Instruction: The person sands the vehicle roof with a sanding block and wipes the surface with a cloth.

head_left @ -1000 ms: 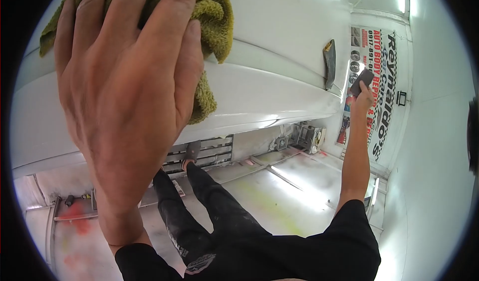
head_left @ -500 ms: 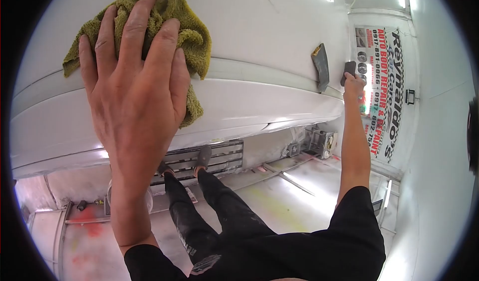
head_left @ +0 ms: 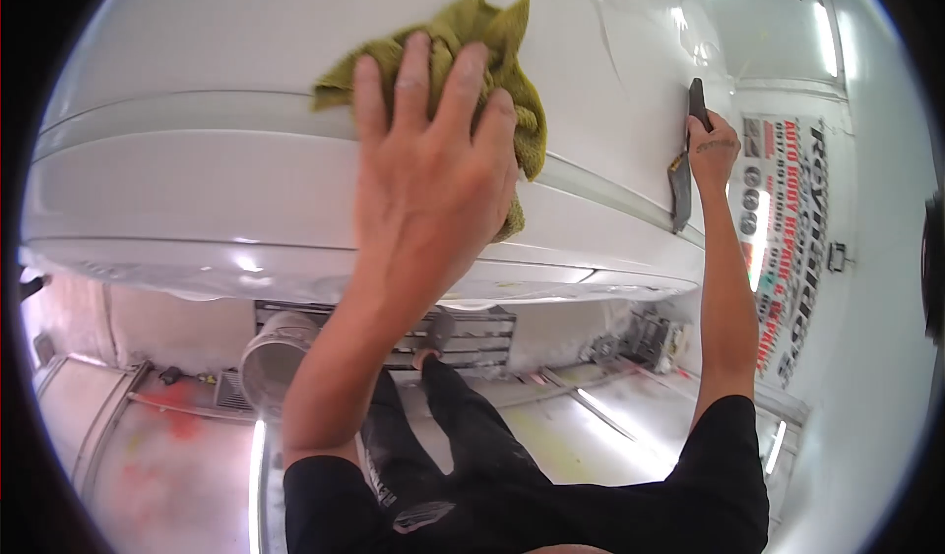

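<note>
Cloth (head_left: 512,52) further right in view; left hand (head_left: 433,170) splayed on it, likely spreading pressure; right hand (head_left: 715,151) grips dark block (head_left: 697,99).

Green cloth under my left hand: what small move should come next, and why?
Perhaps slide the green cloth a little rightward: the left hand lies spread over it, and bare white panel separates it from the right hand, which holds a dark block.
</note>
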The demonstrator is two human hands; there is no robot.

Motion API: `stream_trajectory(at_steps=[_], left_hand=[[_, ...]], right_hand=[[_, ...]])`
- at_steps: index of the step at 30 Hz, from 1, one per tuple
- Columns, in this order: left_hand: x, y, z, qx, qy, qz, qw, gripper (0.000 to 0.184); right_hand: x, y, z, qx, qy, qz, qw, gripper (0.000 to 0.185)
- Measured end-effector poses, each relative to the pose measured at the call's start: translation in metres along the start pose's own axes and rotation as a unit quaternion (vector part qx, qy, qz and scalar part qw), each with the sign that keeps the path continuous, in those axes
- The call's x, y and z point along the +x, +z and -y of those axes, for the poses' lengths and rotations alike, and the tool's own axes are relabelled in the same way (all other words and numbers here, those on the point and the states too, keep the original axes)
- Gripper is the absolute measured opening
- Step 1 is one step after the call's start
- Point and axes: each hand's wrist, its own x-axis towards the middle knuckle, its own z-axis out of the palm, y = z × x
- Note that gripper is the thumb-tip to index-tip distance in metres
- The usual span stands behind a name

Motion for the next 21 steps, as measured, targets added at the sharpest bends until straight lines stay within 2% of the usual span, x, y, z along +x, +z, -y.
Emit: stream_trajectory(at_steps=[2, 5, 6, 12, 15, 16, 21], left_hand=[[0.004, -0.001, 0.0, -0.005, 0.005, 0.002, 1.0, 0.031], [0.008, -0.005, -0.001, 0.007, 0.0, 0.017, 1.0, 0.029], [0.009, -0.004, 0.0, 0.01, 0.001, 0.017, 1.0, 0.03], [0.013, -0.008, 0.016, 0.02, 0.024, 0.041, 0.999, 0.03], [0.017, -0.029, 0.043, 0.031, 0.018, 0.038, 0.999, 0.03], [0.019, -0.033, 0.059, 0.072, 0.014, 0.031, 0.997, 0.031], [0.038, -0.069, 0.148, 0.146, -0.054, 0.002, 0.988, 0.036]], right_hand=[[0.0, 0.003, 0.018, -0.051, -0.039, -0.01, 0.998, 0.029], [-0.003, -0.006, 0.057, 0.095, -0.002, 0.0, 0.995, 0.027], [-0.009, -0.006, 0.073, 0.078, -0.022, -0.012, 0.997, 0.027], [-0.055, 0.005, 0.185, 0.165, -0.134, -0.059, 0.975, 0.039], [-0.062, 0.015, 0.182, 0.187, -0.158, -0.074, 0.967, 0.043], [-0.063, 0.017, 0.185, 0.195, -0.159, -0.066, 0.966, 0.043], [-0.058, 0.021, 0.178, 0.224, -0.162, -0.064, 0.959, 0.043]])
